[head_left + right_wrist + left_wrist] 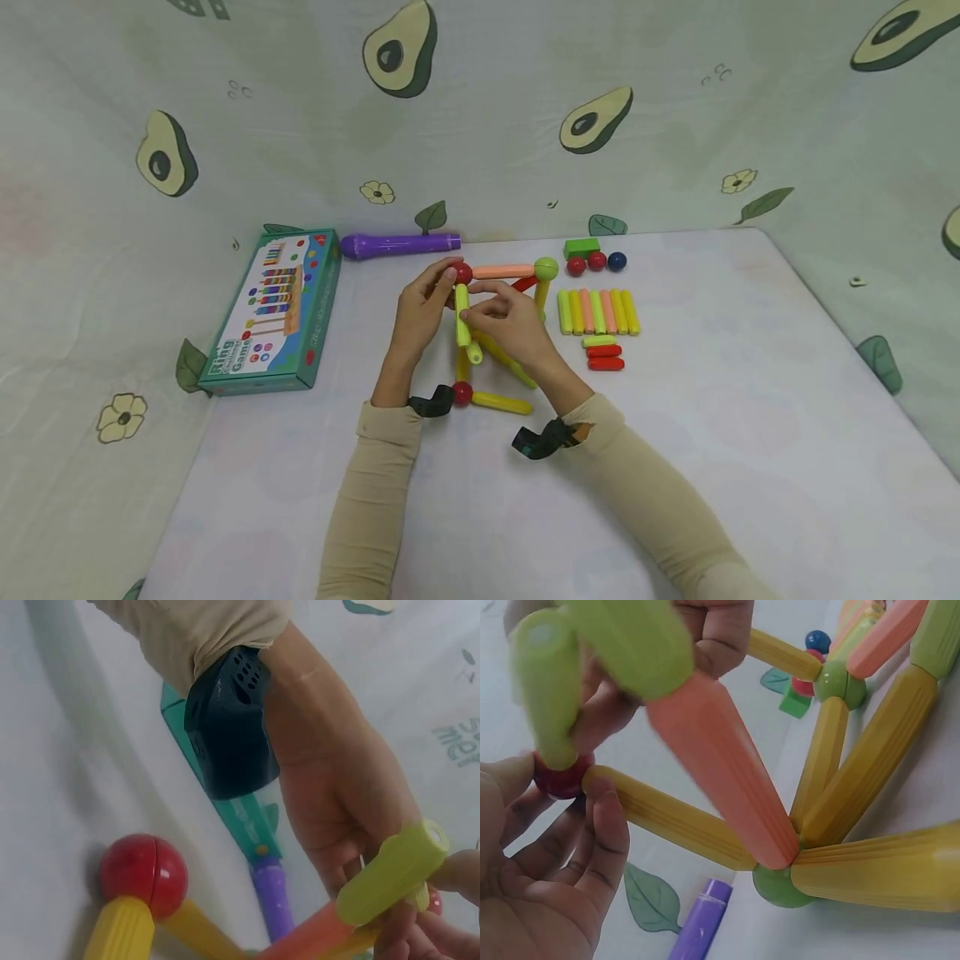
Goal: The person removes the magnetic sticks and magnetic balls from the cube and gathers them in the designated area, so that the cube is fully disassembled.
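Note:
Sticks and balls join into a standing frame between both hands. My left hand (418,310) holds a red ball (561,781) at its top corner, thumb on one side and fingers on the other. A light green stick (547,694) meets this ball, and my right hand (513,321) pinches the stick between thumb and fingers. From the same ball a yellow stick (675,817) runs to a green ball (780,889). A pink stick (720,765) rises from that green ball and ends at another light green stick (394,874). The right fingertips are partly hidden.
Right of the frame lie a row of coloured sticks (597,312), short red sticks (604,364), loose balls (597,261) and a green block (582,247). A game box (273,312) lies at the left, near a purple microphone-shaped toy (401,245). A lower red ball (462,393) touches the table.

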Available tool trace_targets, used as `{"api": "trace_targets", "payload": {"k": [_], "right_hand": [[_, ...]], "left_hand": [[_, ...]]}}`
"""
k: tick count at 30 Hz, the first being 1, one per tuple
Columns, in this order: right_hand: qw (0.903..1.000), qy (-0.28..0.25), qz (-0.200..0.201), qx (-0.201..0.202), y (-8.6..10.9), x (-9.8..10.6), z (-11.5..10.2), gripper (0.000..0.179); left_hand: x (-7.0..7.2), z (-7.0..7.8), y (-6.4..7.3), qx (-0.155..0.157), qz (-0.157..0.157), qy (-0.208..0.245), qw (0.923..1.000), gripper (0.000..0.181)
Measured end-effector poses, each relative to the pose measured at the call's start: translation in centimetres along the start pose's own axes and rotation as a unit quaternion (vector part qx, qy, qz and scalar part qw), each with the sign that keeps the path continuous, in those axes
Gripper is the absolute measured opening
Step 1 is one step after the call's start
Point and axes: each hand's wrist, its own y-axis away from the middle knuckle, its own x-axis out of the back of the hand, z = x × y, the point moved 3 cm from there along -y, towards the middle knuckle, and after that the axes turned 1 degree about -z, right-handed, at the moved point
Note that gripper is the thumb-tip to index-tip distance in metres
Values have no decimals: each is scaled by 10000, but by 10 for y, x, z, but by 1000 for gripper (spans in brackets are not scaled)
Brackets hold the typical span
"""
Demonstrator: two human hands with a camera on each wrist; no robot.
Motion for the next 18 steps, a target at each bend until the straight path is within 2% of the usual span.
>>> {"api": "trace_targets", "payload": {"k": [5,10,14,18], "right_hand": [[9998,-162,8,77,0,2,3,33],[9994,-273,-49,184,3,0,3,33],[9981,-296,-140,522,11,-2,-8,37],[9955,-347,-36,886,18,6,-24,39]], "left_hand": [[0,-1,1,-180,-46,39,9998,37],[0,-2,2,-141,3,25,9999,37],[0,-4,1,-70,68,-83,9999,37],[0,-3,0,-140,37,-56,9999,37]]}}
